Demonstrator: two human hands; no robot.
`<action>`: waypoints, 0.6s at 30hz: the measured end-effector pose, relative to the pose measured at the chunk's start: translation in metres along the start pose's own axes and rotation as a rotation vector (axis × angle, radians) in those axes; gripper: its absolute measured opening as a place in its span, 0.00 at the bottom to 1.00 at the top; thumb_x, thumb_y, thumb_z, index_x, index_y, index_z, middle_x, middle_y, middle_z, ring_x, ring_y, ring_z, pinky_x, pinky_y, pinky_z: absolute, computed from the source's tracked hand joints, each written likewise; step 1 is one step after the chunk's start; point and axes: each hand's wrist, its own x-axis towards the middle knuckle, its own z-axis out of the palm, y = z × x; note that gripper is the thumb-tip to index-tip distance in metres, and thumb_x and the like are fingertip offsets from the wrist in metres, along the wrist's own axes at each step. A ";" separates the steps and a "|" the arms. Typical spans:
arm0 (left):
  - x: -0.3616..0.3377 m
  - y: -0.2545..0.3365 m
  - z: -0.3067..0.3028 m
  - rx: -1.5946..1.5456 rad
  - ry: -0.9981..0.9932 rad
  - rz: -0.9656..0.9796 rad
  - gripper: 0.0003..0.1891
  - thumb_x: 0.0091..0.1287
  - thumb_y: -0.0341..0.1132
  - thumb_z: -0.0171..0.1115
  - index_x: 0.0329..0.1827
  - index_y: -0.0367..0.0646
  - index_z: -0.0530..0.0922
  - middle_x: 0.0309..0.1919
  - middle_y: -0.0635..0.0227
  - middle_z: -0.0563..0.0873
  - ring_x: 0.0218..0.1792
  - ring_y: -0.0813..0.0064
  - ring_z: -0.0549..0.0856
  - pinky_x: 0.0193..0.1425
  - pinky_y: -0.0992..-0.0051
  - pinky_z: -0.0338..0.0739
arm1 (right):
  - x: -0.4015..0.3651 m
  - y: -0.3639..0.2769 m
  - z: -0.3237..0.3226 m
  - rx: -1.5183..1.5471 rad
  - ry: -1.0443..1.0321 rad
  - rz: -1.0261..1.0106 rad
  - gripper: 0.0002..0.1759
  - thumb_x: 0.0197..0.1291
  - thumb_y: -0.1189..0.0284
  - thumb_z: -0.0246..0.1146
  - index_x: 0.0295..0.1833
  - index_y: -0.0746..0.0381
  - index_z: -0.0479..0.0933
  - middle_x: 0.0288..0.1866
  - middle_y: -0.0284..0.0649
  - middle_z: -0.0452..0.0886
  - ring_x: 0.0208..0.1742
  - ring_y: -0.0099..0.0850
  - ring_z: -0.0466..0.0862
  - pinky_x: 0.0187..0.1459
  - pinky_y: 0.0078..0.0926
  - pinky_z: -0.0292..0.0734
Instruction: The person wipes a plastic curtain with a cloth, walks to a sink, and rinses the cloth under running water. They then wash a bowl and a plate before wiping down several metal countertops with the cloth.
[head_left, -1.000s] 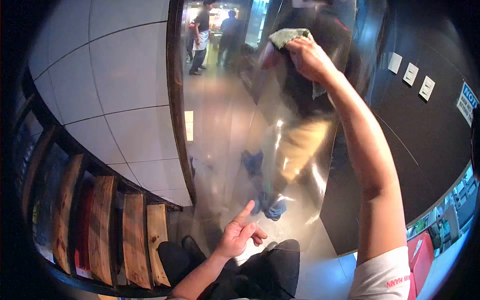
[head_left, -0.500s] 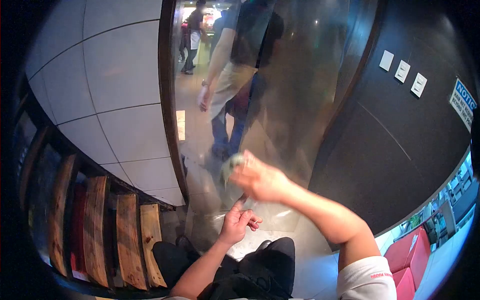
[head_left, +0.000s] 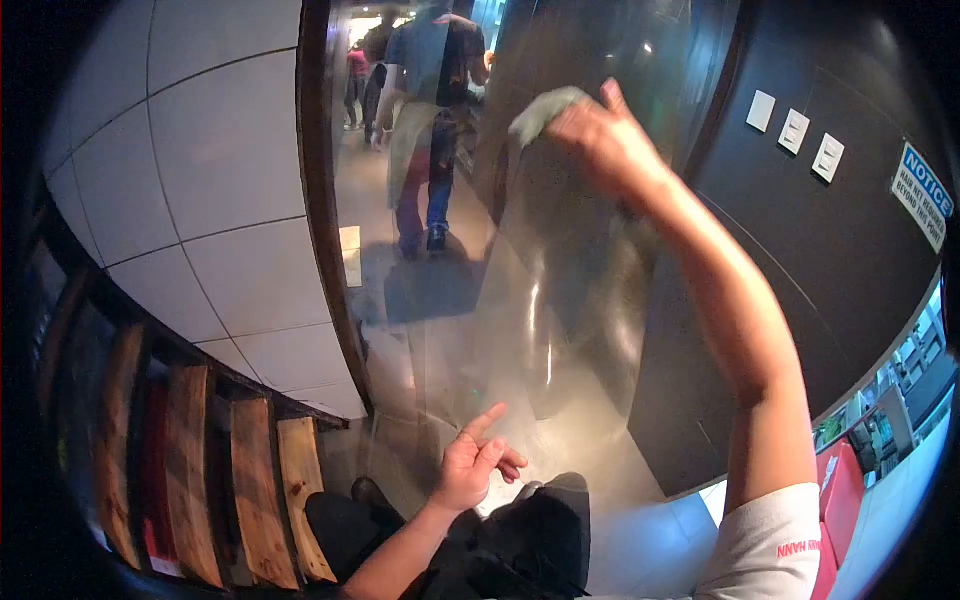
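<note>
Notably, the right hand (head_left: 610, 150) was up at the end of a long, slanting arm, probably to get the cloth (head_left: 545, 112) at the high part of the shiny panel (head_left: 585, 270); firm contact with it, could not tell. Fingers looked bent over the cloth's near part, pinning it, with one digit sticking up apart; blur hid the exact pinch. Gripping only that part likely left the rest free to lie flat. Left hand (head_left: 473, 470) hung low before the dark-clad legs (head_left: 540, 535), clear of the other arm, perhaps for balance: index out, other fingers loosely curled, no object visible in it. The cloth sat left of the right hand's knuckles, well apart from the switches (head_left: 794, 132) on the dark wall (head_left: 770, 330). Its long axis ran aslant in view, upper right to lower left, loose end pointing left and somewhat down.
</note>
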 end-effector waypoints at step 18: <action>0.024 -0.054 -0.050 0.168 0.148 0.140 0.23 0.77 0.32 0.49 0.74 0.45 0.61 0.33 0.58 0.88 0.28 0.77 0.84 0.36 0.75 0.83 | -0.047 -0.046 -0.022 1.737 0.328 1.271 0.19 0.66 0.54 0.63 0.45 0.60 0.78 0.37 0.32 0.80 0.39 0.22 0.77 0.44 0.25 0.72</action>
